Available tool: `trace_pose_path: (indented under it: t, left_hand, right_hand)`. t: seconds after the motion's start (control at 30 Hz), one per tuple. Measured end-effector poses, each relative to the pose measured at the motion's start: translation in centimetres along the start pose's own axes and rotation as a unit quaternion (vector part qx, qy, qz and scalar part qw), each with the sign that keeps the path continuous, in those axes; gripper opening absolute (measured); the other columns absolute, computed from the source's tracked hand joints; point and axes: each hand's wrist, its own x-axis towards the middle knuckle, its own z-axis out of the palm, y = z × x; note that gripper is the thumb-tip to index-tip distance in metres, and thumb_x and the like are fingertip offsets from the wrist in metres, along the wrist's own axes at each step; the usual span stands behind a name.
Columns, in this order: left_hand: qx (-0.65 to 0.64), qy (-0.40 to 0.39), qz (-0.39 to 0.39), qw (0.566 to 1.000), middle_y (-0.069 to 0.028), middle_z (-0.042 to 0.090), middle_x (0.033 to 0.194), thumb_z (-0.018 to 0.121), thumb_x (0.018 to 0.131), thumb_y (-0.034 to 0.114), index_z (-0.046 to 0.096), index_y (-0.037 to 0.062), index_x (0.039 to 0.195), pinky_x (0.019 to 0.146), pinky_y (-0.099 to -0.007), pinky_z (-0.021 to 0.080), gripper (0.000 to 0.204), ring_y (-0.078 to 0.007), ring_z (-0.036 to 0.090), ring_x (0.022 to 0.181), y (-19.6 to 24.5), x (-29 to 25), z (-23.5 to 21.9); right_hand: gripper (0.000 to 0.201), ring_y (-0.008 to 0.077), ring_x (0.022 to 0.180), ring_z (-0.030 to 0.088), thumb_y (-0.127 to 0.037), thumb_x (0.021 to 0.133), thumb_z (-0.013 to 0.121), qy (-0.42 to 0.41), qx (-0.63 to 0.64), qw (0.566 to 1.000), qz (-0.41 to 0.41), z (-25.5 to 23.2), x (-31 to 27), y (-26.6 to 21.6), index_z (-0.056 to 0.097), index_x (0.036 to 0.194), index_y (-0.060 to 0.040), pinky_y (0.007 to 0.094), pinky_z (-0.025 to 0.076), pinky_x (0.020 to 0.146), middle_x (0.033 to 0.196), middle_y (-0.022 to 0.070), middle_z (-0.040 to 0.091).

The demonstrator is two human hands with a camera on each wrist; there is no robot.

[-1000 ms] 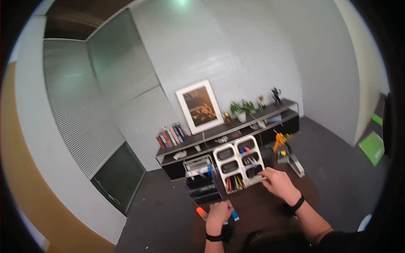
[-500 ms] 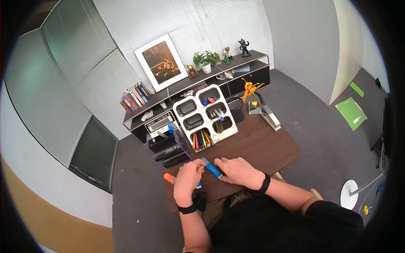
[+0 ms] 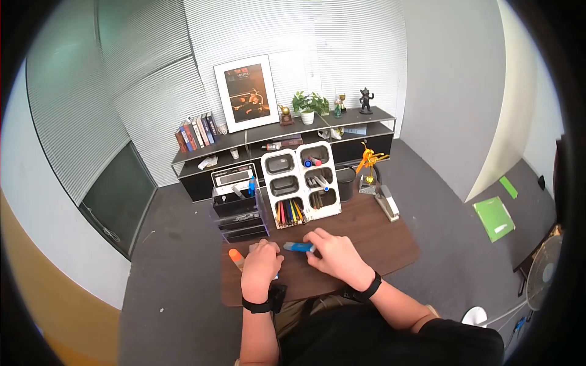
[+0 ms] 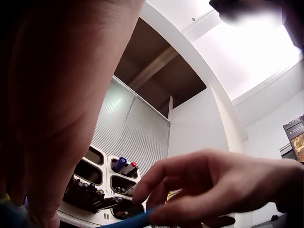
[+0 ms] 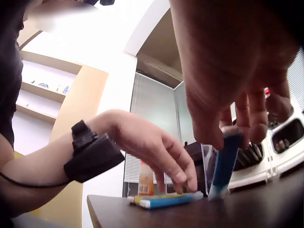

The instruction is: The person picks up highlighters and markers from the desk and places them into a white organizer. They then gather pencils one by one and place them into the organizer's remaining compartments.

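Observation:
My right hand (image 3: pixel 339 259) pinches a blue pen (image 3: pixel 298 247) between thumb and fingers above the brown tabletop (image 3: pixel 378 244); in the right wrist view the blue pen (image 5: pixel 225 161) is steeply tilted, its lower end close to the tabletop. My left hand (image 3: pixel 259 268) is bent over another blue pen (image 5: pixel 166 203) and a yellow one (image 5: pixel 178 195), both lying flat. Its fingertips hang at these pens; whether they touch is unclear. An orange-capped bottle (image 3: pixel 236 258) is upright beside the left hand.
Behind the hands stand a white organizer (image 3: pixel 299 168) with pens and pencils, and a dark file rack (image 3: pixel 241 210). Further right are a black mesh cup (image 3: pixel 345 186), a golden figurine (image 3: pixel 369 165) and a stapler (image 3: pixel 387 204).
The right hand has taken hold of the blue pen that lay between the hands and turned it. The left hand has come off that pen's end and moved over the other pens.

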Motion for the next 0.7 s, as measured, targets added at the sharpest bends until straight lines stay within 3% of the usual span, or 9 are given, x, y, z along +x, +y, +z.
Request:
trace_pose_path:
  t: [0.03,0.07,0.1,0.17,0.2,0.37,0.47,0.53,0.7]
  left_hand:
    - [-0.003,-0.006,-0.005,1.000,-0.0131,0.073,0.124,0.083,0.092,0.020,0.080,0.0056,0.112,0.106,-0.0468,0.057,0.024,-0.0329,0.068,0.127,0.1,-0.1,0.0]
    - [-0.012,-0.003,-0.010,1.000,-0.0131,0.073,0.124,0.083,0.092,0.020,0.080,0.0056,0.112,0.106,-0.0468,0.057,0.024,-0.0329,0.068,0.127,0.3,-0.2,-0.1]
    - [-0.005,-0.006,-0.008,1.000,-0.0138,0.073,0.123,0.083,0.092,0.021,0.081,0.0055,0.111,0.106,-0.0474,0.057,0.024,-0.0337,0.067,0.127,0.4,-0.2,-0.2]
    - [-0.008,-0.002,-0.012,1.000,-0.0144,0.073,0.123,0.083,0.092,0.021,0.081,0.0053,0.110,0.105,-0.0481,0.058,0.024,-0.0346,0.067,0.126,0.3,-0.3,0.2]
    - [0.005,0.001,-0.007,1.000,-0.0152,0.073,0.123,0.084,0.091,0.020,0.081,0.0048,0.109,0.104,-0.0484,0.058,0.024,-0.0354,0.067,0.126,0.1,-0.1,0.6]
    - [0.040,0.021,0.002,0.999,-0.0172,0.072,0.122,0.084,0.091,0.020,0.081,0.0025,0.105,0.102,-0.0480,0.059,0.023,-0.0370,0.068,0.124,0.4,0.0,0.8]
    - [0.053,0.022,0.015,0.998,-0.0180,0.073,0.123,0.083,0.091,0.021,0.080,0.0007,0.103,0.100,-0.0483,0.060,0.024,-0.0385,0.070,0.120,0.3,-0.2,0.7]
    - [0.021,0.062,0.017,0.998,-0.0174,0.078,0.106,0.079,0.088,0.014,0.082,0.0015,0.088,0.089,-0.0453,0.063,0.013,-0.0350,0.077,0.106,0.3,-0.2,0.9]
    - [0.018,0.119,0.040,0.992,-0.0199,0.079,0.098,0.071,0.089,0.006,0.081,0.0036,0.084,0.080,-0.0449,0.064,0.011,-0.0356,0.079,0.094,-0.1,-0.2,2.1]
  right_hand:
    - [0.030,0.0361,0.081,0.074,-0.017,0.090,0.079,0.035,0.023,0.999,-0.010,-0.9,0.4,-0.1,0.069,0.116,-0.0074,0.0470,0.061,0.071,0.102,0.0119,0.070]
    - [0.023,0.0292,0.072,0.073,-0.016,0.091,0.083,0.097,0.025,0.994,-0.042,-1.9,0.9,-0.4,0.072,0.110,-0.0067,0.0421,0.058,0.063,0.096,0.0086,0.070]
    - [0.023,0.0292,0.072,0.073,-0.016,0.091,0.083,0.089,0.021,0.995,-0.048,-2.9,1.2,-0.7,0.072,0.110,-0.0067,0.0421,0.058,0.063,0.096,0.0086,0.070]
    - [0.021,0.0217,0.063,0.070,-0.016,0.093,0.085,0.167,0.067,0.983,-0.041,-4.6,2.1,-1.1,0.073,0.108,-0.0065,0.0371,0.056,0.058,0.093,0.0056,0.069]
    - [0.022,0.0157,0.059,0.066,-0.013,0.092,0.088,0.201,0.054,0.975,-0.076,-5.2,3.0,-0.7,0.074,0.108,-0.0061,0.0321,0.053,0.053,0.091,0.0049,0.069]
    - [0.023,0.0178,0.061,0.067,-0.010,0.091,0.089,0.319,0.005,0.934,-0.161,-7.0,9.3,-0.8,0.076,0.109,-0.0059,0.0322,0.052,0.052,0.096,0.0050,0.073]
    - [0.022,0.0208,0.063,0.069,-0.017,0.093,0.088,0.330,-0.051,0.925,-0.180,-5.0,13.4,0.7,0.077,0.109,-0.0095,0.0344,0.051,0.053,0.098,0.0030,0.073]
    - [0.020,0.0216,0.066,0.070,-0.018,0.094,0.087,0.328,-0.066,0.925,-0.178,-3.1,15.2,1.7,0.077,0.110,-0.0099,0.0348,0.052,0.054,0.098,0.0026,0.072]
    - [0.020,0.0217,0.067,0.071,-0.019,0.095,0.086,0.300,-0.078,0.935,-0.170,0.7,16.8,3.0,0.078,0.111,-0.0096,0.0359,0.054,0.056,0.099,0.0021,0.072]
